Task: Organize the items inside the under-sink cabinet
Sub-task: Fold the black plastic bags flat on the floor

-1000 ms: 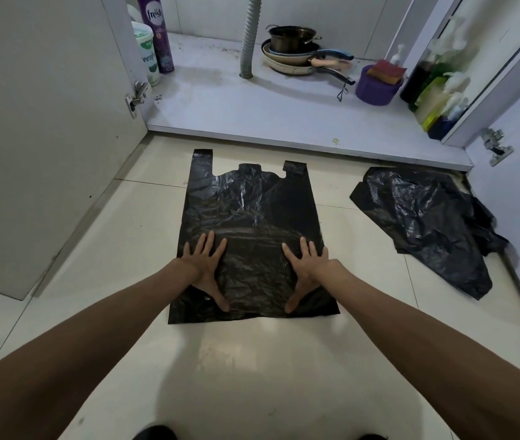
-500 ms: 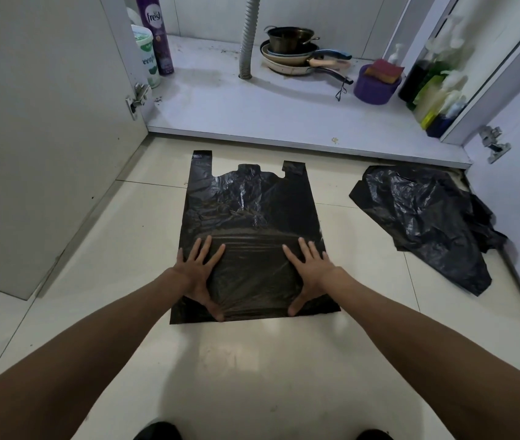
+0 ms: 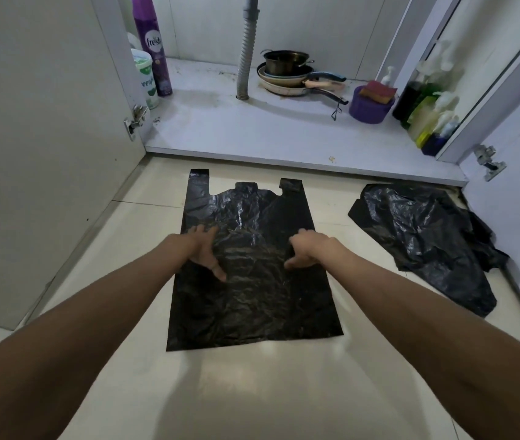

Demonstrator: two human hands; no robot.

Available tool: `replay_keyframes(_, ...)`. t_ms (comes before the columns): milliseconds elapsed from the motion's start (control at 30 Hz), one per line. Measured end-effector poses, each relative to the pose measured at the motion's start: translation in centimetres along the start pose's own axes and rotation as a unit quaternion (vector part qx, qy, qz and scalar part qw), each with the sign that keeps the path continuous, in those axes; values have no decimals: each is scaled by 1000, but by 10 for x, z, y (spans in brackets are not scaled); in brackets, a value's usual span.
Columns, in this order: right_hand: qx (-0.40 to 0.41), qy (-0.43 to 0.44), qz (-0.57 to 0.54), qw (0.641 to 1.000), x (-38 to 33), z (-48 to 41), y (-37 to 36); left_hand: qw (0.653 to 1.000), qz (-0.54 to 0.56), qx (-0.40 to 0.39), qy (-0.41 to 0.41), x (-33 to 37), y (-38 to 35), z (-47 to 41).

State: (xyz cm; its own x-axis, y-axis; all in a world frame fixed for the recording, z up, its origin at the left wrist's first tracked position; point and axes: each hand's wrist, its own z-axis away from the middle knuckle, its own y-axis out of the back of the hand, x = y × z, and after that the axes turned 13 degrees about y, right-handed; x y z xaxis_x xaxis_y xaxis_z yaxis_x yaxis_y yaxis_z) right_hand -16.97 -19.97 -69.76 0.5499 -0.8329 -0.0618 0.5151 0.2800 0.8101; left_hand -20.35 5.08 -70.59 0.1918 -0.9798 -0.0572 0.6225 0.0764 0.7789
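The cabinet floor (image 3: 284,134) lies bare across its front and middle, so hands could pass there. At 12 o'clock the drain pipe (image 3: 246,58) stands upright, with stacked pans (image 3: 287,74) just beside it, handles jutting toward 2 o'clock. A purple tub (image 3: 369,109) and bottles (image 3: 426,103) crowd the 2 o'clock corner; a spray can (image 3: 152,49) and a white tub (image 3: 146,77) fill 11 o'clock. A crumpled bag (image 3: 426,239) blocks the tiles at 3 o'clock.

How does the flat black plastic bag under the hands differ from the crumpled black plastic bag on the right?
The flat black plastic bag lies spread smooth, its two handles pointing at the cabinet; the crumpled black plastic bag lies bunched and wrinkled. The left hand and right hand rest on the flat one; nothing touches the crumpled one. Both lie on the tiled floor.
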Motion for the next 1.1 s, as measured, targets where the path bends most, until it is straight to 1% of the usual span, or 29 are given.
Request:
replay_keyframes(67,80,7,-38,996,-5,-20,10,997,68,30,-6,7,9,-19)
replay_keyframes(133,141,14,-75,987,-8,-37,15,989,118,83,-15,12,11,-37)
replay_keyframes(233,189,10,-116,975,-5,-63,16,981,113,158,-18,19,7,-59)
replay_keyframes(333,222,-5,-132,966,-4,-88,0,974,112,194,-14,26,-7,-78)
replay_keyframes(467,216,6,-117,969,-8,-103,-44,971,105,214,-30,28,-49,-90)
replay_keyframes(533,236,13,-106,966,-6,-101,-64,965,100,239,-27,23,-70,-91)
replay_keyframes(600,275,-7,-106,956,1,-97,-77,958,106,267,0,15,-82,-88)
replay_keyframes(667,302,-57,-114,945,10,-93,-84,951,126,279,29,6,-86,-84)
replay_keyframes(733,311,-95,-119,938,17,-88,-90,948,140,283,50,-5,-90,-79)
replay_keyframes(867,317,-130,-134,930,20,-69,-106,949,131,278,70,-28,-104,-64)
replay_keyframes(1000,290,-131,-142,937,15,-51,-111,962,96,247,62,-43,-107,-52)
replay_keyframes(1100,279,-130,-127,943,20,-52,-92,962,76,255,57,-42,-87,-50)
